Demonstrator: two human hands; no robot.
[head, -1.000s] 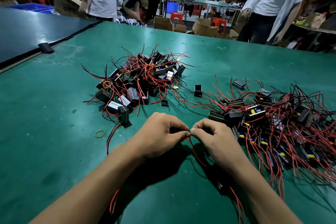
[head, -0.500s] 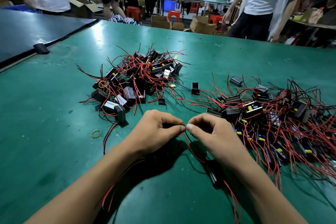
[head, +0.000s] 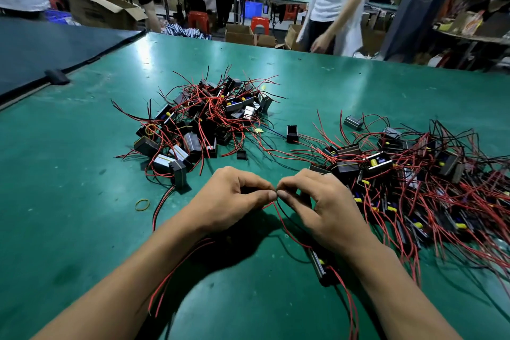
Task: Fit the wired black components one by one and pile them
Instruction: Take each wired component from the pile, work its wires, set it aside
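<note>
My left hand (head: 234, 201) and my right hand (head: 317, 207) meet fingertip to fingertip over the green table (head: 69, 215), each with curled fingers pinching the thin red and black wires (head: 281, 218) between them. A black component (head: 320, 268) lies under my right wrist, with red wires trailing from it. One heap of wired black components (head: 204, 124) lies at the centre left beyond my hands. A second, wider heap (head: 408, 179) spreads at the right, touching my right hand's far side.
A single black housing (head: 292, 134) stands between the heaps, a smaller black piece (head: 241, 154) nearer. A yellow rubber band (head: 142, 204) lies left of my left hand. A dark table (head: 41, 47) adjoins at the far left. People stand beyond the far edge.
My hands have stayed together, pinching the wires in the same spot. The camera has tilted up slightly, and the people in the background have walked on.
</note>
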